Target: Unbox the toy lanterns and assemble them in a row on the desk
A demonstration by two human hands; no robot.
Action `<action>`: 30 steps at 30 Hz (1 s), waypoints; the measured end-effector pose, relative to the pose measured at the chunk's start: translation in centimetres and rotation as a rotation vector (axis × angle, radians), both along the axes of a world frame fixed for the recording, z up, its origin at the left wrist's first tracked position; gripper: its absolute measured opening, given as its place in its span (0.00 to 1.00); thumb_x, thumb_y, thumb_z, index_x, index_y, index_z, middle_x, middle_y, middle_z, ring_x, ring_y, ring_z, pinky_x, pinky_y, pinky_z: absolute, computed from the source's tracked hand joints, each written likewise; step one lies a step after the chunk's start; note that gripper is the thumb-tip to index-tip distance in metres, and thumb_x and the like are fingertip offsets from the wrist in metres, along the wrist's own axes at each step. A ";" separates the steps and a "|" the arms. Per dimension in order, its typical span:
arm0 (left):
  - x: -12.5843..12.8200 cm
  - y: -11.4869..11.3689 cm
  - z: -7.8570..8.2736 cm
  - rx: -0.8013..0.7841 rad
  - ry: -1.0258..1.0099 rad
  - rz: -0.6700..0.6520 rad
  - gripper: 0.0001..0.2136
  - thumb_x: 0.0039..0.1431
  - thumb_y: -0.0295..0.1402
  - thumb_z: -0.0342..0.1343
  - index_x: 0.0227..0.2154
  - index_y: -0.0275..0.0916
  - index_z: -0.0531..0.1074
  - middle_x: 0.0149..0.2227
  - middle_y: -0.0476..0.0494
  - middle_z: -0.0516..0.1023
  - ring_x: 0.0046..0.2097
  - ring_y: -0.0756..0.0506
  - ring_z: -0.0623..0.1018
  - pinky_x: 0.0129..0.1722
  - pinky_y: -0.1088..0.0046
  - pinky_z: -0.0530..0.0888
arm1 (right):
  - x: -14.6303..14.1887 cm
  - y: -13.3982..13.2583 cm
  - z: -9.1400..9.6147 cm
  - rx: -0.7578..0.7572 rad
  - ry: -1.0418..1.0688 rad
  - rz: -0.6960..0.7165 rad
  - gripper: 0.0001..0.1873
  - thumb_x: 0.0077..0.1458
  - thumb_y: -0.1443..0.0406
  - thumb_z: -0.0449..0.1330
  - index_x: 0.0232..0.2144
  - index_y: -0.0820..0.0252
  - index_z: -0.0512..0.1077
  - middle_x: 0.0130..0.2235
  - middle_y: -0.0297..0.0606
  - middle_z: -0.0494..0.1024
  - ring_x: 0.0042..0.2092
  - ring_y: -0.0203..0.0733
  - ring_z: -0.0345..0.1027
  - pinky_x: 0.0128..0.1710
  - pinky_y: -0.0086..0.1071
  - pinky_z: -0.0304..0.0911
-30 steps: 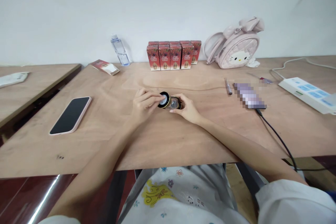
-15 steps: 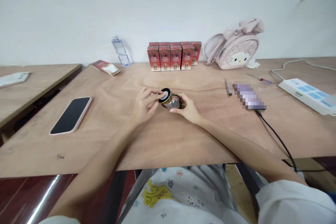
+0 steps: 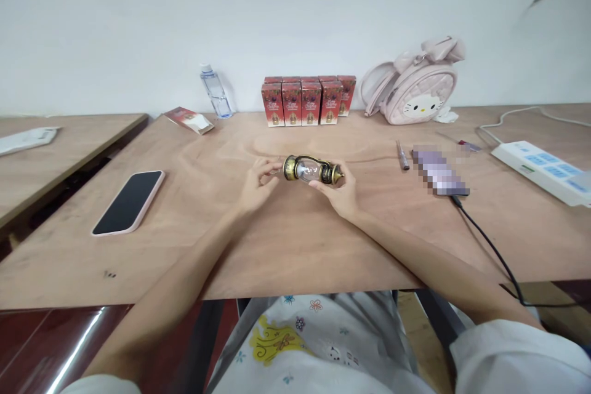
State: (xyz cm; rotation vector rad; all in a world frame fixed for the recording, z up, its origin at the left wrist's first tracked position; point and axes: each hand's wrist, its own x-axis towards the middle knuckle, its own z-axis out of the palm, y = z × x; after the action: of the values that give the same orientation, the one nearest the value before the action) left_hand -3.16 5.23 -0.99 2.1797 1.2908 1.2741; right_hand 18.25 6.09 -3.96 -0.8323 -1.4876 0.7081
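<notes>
A small bronze-coloured lantern (image 3: 308,170) with a clear glass middle lies sideways in the air above the wooden table (image 3: 295,246). My right hand (image 3: 340,192) wraps round its pointed top end, thumb along the near side. At the lantern's round base is my left hand (image 3: 259,183), its fingers curved and parted from the thumb. The left fingertips are close beside the base; whether they touch it I cannot tell. The underside of the base faces left, out of sight.
Red printed boxes (image 3: 292,104) stand in rows by the wall. An opened box (image 3: 189,119) and a bottle (image 3: 215,92) are left of them. Rightward are a pink bag (image 3: 415,95), a screwdriver (image 3: 402,156), a cabled phone (image 3: 438,171) and a power strip (image 3: 540,166). Another phone (image 3: 129,202) lies left.
The lantern has turned from showing its dark round underside to lying sideways, base left. My left fingers have come off the underside. My right hand has shifted slightly right with the lantern.
</notes>
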 end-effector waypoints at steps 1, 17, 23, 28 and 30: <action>0.1 0.0 0.0 -0.029 -0.003 -0.026 0.12 0.53 0.27 0.51 0.38 0.40 0.76 0.39 0.43 0.75 0.43 0.45 0.72 0.43 0.66 0.71 | 0.0 0.0 -0.1 0.002 0.016 -0.017 0.25 0.40 0.54 0.69 0.40 0.56 0.68 0.44 0.40 0.74 0.48 0.47 0.69 0.52 0.42 0.63; 3.3 -1.9 -1.1 -0.237 0.040 -0.302 0.13 0.55 0.27 0.50 0.42 0.38 0.73 0.42 0.41 0.74 0.44 0.46 0.74 0.43 0.67 0.72 | -0.7 0.6 -0.3 -0.126 0.088 0.063 0.39 0.46 0.47 0.61 0.56 0.54 0.55 0.51 0.43 0.71 0.51 0.44 0.67 0.54 0.41 0.63; 1.1 -0.4 -1.5 0.085 0.636 0.159 0.11 0.57 0.30 0.50 0.40 0.38 0.75 0.40 0.38 0.75 0.45 0.39 0.70 0.46 0.58 0.66 | -0.9 0.5 0.0 -0.190 0.064 0.197 0.35 0.42 0.51 0.66 0.50 0.55 0.61 0.48 0.41 0.73 0.51 0.44 0.68 0.54 0.41 0.64; -0.9 1.1 -2.4 0.243 0.834 0.370 0.09 0.57 0.31 0.50 0.34 0.36 0.76 0.40 0.34 0.75 0.43 0.38 0.70 0.42 0.59 0.66 | -0.9 0.5 0.0 -0.221 0.075 0.232 0.36 0.41 0.51 0.66 0.50 0.55 0.61 0.47 0.41 0.73 0.51 0.45 0.68 0.53 0.41 0.65; -1.2 1.4 -2.5 0.278 0.893 0.368 0.09 0.57 0.32 0.50 0.31 0.36 0.75 0.38 0.34 0.76 0.42 0.38 0.71 0.41 0.59 0.65 | -0.9 0.5 0.0 -0.226 0.079 0.240 0.35 0.41 0.51 0.67 0.50 0.55 0.61 0.47 0.41 0.73 0.51 0.45 0.68 0.53 0.41 0.66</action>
State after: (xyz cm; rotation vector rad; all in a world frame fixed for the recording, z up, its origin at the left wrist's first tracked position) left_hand -4.33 6.59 -3.44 2.9735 1.9930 0.5628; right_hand 17.34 6.61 -4.01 -0.7922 -1.4677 1.0915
